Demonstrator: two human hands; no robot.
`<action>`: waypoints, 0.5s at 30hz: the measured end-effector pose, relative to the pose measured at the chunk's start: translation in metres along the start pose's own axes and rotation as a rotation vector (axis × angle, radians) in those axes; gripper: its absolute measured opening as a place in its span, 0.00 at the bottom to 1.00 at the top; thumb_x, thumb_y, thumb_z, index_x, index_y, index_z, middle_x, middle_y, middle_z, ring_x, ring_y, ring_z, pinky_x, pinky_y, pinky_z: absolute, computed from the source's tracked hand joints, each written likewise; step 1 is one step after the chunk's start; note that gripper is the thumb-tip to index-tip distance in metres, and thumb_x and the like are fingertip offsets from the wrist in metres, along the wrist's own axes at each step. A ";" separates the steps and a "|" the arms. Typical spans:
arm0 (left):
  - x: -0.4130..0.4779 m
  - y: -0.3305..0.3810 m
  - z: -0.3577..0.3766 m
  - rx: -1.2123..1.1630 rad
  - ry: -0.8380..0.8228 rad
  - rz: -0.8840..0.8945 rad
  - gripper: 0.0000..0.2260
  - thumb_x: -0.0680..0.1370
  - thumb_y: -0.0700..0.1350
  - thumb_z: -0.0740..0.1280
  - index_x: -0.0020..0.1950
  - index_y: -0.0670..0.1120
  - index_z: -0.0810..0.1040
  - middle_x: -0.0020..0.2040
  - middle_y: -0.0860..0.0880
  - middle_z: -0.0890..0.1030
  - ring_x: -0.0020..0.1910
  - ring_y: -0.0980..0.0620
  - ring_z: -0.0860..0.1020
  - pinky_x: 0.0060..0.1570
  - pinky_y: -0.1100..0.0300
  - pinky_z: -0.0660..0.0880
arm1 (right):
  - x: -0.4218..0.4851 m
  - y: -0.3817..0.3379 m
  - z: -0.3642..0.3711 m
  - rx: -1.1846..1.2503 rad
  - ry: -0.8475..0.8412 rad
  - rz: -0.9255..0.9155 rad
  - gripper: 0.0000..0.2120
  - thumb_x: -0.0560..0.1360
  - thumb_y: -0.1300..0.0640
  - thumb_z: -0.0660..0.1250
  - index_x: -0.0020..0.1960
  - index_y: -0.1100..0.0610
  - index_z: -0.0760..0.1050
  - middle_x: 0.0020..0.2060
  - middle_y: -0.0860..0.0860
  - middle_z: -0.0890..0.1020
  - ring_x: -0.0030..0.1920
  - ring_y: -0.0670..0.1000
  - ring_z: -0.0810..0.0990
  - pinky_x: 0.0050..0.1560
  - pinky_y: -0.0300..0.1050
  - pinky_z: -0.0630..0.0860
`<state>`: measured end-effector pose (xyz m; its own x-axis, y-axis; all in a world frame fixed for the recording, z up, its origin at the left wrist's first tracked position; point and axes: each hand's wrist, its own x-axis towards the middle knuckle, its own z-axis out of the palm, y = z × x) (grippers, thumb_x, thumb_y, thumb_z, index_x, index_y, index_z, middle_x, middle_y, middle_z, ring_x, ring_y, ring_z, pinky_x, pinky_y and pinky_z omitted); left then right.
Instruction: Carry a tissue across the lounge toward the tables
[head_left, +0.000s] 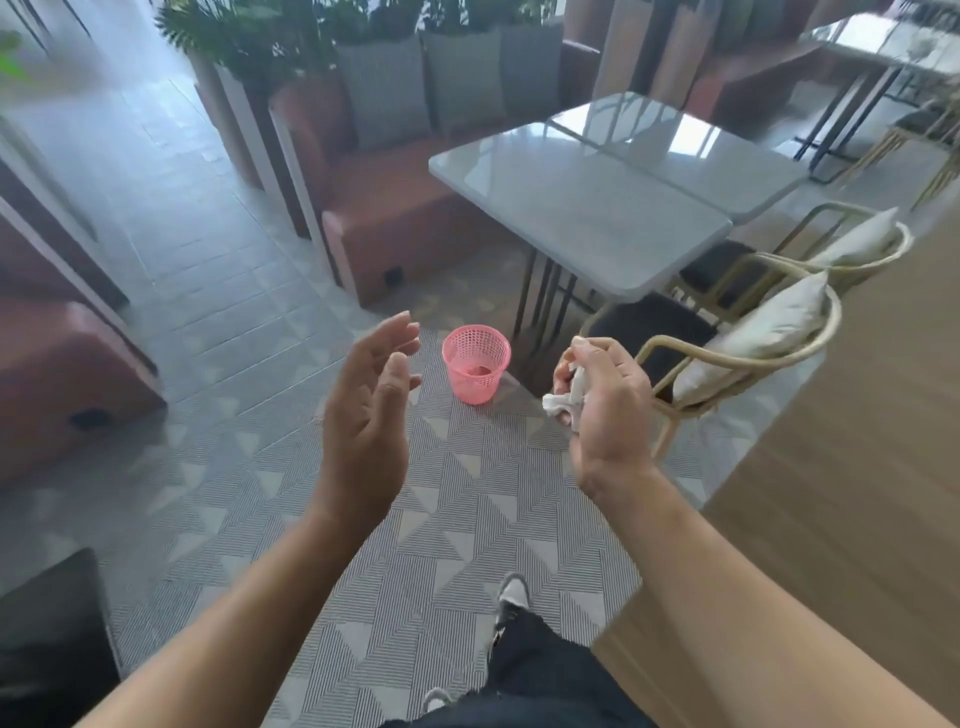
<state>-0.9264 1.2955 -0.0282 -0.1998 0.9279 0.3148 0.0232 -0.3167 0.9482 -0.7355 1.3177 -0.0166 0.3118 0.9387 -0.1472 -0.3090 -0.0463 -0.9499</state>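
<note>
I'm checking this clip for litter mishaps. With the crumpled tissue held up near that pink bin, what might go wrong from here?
1. The right hand grips the crumpled tissue while the pink mesh wastebasket stands apart on the patterned floor; a light tissue thrown from here may well miss its small opening.
2. The basket stands close to the table legs and looks light, so a foot or reach could tip it.
3. The left hand is open and holds nothing, so it steadies nothing.
</note>
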 end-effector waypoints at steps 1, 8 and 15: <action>0.018 -0.011 0.004 0.004 -0.002 -0.008 0.15 0.81 0.54 0.59 0.66 0.57 0.76 0.65 0.51 0.82 0.67 0.49 0.80 0.61 0.51 0.80 | 0.021 0.004 0.007 -0.009 -0.009 0.003 0.13 0.83 0.60 0.64 0.40 0.55 0.75 0.33 0.51 0.75 0.32 0.48 0.72 0.27 0.40 0.70; 0.130 -0.072 0.041 0.055 -0.021 -0.024 0.14 0.82 0.54 0.59 0.66 0.57 0.76 0.65 0.52 0.82 0.67 0.49 0.80 0.61 0.49 0.81 | 0.155 0.026 0.041 0.000 0.000 0.047 0.13 0.82 0.58 0.66 0.38 0.53 0.76 0.34 0.53 0.75 0.33 0.49 0.73 0.30 0.41 0.72; 0.269 -0.132 0.091 0.101 -0.008 -0.078 0.16 0.81 0.54 0.59 0.67 0.55 0.76 0.65 0.51 0.82 0.66 0.49 0.80 0.60 0.49 0.81 | 0.313 0.020 0.078 -0.037 -0.024 0.112 0.14 0.83 0.59 0.65 0.39 0.54 0.76 0.31 0.48 0.76 0.31 0.45 0.74 0.29 0.39 0.74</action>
<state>-0.8942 1.6043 -0.0647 -0.1966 0.9508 0.2394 0.1060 -0.2221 0.9692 -0.7147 1.6374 -0.0602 0.2551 0.9349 -0.2468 -0.3072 -0.1637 -0.9375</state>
